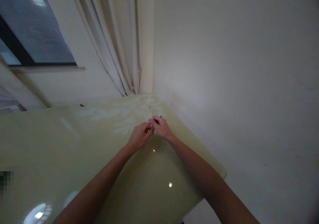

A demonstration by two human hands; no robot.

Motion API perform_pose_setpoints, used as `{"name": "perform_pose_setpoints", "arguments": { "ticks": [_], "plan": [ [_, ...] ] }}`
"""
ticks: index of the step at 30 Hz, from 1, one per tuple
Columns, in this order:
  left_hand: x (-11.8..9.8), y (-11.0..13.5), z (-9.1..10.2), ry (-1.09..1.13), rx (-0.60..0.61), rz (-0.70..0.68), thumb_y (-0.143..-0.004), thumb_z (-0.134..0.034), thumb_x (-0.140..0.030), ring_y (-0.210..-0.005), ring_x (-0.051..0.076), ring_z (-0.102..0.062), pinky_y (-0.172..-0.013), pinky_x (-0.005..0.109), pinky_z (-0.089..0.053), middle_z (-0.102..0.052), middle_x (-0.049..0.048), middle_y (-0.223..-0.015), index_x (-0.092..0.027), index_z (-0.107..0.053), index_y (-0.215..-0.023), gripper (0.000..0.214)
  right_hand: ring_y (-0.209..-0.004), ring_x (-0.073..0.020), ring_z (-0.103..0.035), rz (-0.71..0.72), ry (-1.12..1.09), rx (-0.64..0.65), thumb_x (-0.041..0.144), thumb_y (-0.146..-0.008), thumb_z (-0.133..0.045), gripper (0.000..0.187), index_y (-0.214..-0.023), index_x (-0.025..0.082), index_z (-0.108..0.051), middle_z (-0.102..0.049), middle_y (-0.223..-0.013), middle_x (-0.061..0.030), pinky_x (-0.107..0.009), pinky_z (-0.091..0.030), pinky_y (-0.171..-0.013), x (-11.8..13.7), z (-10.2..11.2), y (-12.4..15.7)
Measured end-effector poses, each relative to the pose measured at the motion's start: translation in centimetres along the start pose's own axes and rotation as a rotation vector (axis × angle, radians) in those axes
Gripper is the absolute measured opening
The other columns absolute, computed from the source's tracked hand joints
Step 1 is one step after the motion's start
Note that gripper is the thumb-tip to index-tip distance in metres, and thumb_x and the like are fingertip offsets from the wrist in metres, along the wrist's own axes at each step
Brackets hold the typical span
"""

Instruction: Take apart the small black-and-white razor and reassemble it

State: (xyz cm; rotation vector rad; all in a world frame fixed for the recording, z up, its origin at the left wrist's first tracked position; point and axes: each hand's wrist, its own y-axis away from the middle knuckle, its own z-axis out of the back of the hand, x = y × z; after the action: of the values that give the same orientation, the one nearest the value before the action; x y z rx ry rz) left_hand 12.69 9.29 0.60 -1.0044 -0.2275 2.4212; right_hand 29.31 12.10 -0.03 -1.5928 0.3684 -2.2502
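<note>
Both hands meet over the far corner of a glossy pale-green table (104, 170). My left hand (141, 136) is closed in a pinch, its fingertips against those of my right hand (161, 127). The fingers of the right hand are pinched together too. A thin pale strip with a dark tip (150, 110) shows just beyond the fingertips; I cannot tell whether it is held or lies on the table. What sits between the fingers is too small and covered to name. A small dark bit (160, 116) shows by the right hand's knuckles.
A small black piece (81, 105) lies near the table's back edge. Behind hang beige curtains (119, 38), with a dark-framed window (42, 28) at left. A bare pale wall (236, 77) runs along the table's right side. Lamp reflections mark the tabletop.
</note>
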Motion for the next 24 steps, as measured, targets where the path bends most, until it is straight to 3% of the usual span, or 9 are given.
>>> {"name": "perform_pose_setpoints", "arguments": {
  "ticks": [3,5,8,11,13,17,20,24],
  "plan": [
    [0.5,-2.1,-2.0,-0.07,-0.007,0.116,-0.101,-0.043,-0.047,-0.084,0.02,-0.063,-0.078,0.032,-0.045,-0.069,0.0075,-0.088,-0.018,-0.07,-0.089,0.041,-0.059,-0.0133,-0.042,-0.078,-0.074,-0.243,0.056,-0.094,-0.052,0.044,-0.067,0.022,-0.048,-0.043,-0.061,0.0043,-0.026,-0.032,-0.056,-0.6,0.7,-0.5],
    [1.0,-2.9,-3.0,-0.196,-0.022,0.253,-0.095,-0.055,-0.053,-0.1,0.025,-0.065,-0.087,0.035,-0.046,-0.07,0.0126,-0.107,-0.017,-0.072,-0.11,0.042,-0.057,-0.0131,-0.04,-0.111,-0.123,-0.373,0.058,-0.094,-0.049,0.045,-0.066,0.022,-0.046,-0.042,-0.059,0.0044,-0.027,-0.031,-0.055,-1.0,1.3,-0.8],
    [1.2,-3.7,-4.2,-0.334,0.013,0.327,-0.086,-0.067,-0.058,-0.119,0.033,-0.061,-0.096,0.043,-0.044,-0.064,0.0149,-0.13,-0.023,-0.066,-0.131,0.057,-0.053,-0.012,-0.037,-0.135,-0.209,-0.396,0.061,-0.093,-0.05,0.048,-0.065,0.023,-0.045,-0.04,-0.056,0.0053,-0.027,-0.03,-0.052,-1.2,1.7,-1.0],
    [1.1,-4.0,-4.7,-0.342,0.015,0.304,-0.09,-0.065,-0.053,-0.117,0.031,-0.062,-0.098,0.046,-0.043,-0.066,0.01,-0.124,-0.029,-0.072,-0.121,0.04,-0.049,-0.0108,-0.034,-0.166,-0.295,-0.384,0.066,-0.091,-0.054,0.051,-0.065,0.023,-0.046,-0.038,-0.054,0.0063,-0.026,-0.027,-0.049,-1.1,1.4,-0.9],
    [1.2,-4.0,-4.7,-0.312,-0.008,0.285,-0.09,-0.066,-0.049,-0.112,0.029,-0.065,-0.094,0.044,-0.046,-0.067,0.0088,-0.117,-0.026,-0.074,-0.112,0.033,-0.048,-0.01,-0.033,-0.19,-0.346,-0.382,0.068,-0.088,-0.057,0.052,-0.064,0.023,-0.046,-0.038,-0.053,0.0066,-0.026,-0.026,-0.048,-1.1,1.2,-0.8],
    [2.2,-2.3,-2.8,-0.221,-0.082,0.115,-0.089,-0.069,-0.044,-0.094,0.023,-0.067,-0.082,0.035,-0.05,-0.067,0.0075,-0.104,-0.02,-0.071,-0.101,0.027,-0.046,-0.009,-0.034,-0.225,-0.423,-0.318,0.069,-0.085,-0.06,0.053,-0.063,0.022,-0.047,-0.041,-0.052,0.006,-0.025,-0.025,-0.045,-1.0,0.7,-0.7],
    [2.9,0.8,-0.1,-0.206,-0.215,-0.028,-0.088,-0.071,-0.046,-0.082,0.02,-0.063,-0.071,0.031,-0.049,-0.064,0.004,-0.1,-0.021,-0.065,-0.104,0.031,-0.044,-0.0081,-0.033,-0.278,-0.542,-0.206,0.067,-0.082,-0.064,0.049,-0.069,0.021,-0.052,-0.04,-0.053,0.0075,-0.024,-0.022,-0.043,-0.3,-0.7,-0.1],
    [3.3,5.4,3.0,-0.242,-0.423,-0.108,-0.088,-0.074,-0.046,-0.068,0.015,-0.053,-0.066,0.029,-0.047,-0.06,-0.0002,-0.09,-0.021,-0.06,-0.106,0.033,-0.043,-0.007,-0.029,-0.334,-0.664,0.004,0.062,-0.08,-0.07,0.044,-0.084,0.019,-0.063,-0.035,-0.052,0.0106,-0.024,-0.017,-0.044,1.7,-3.7,1.7]
  ]
}}
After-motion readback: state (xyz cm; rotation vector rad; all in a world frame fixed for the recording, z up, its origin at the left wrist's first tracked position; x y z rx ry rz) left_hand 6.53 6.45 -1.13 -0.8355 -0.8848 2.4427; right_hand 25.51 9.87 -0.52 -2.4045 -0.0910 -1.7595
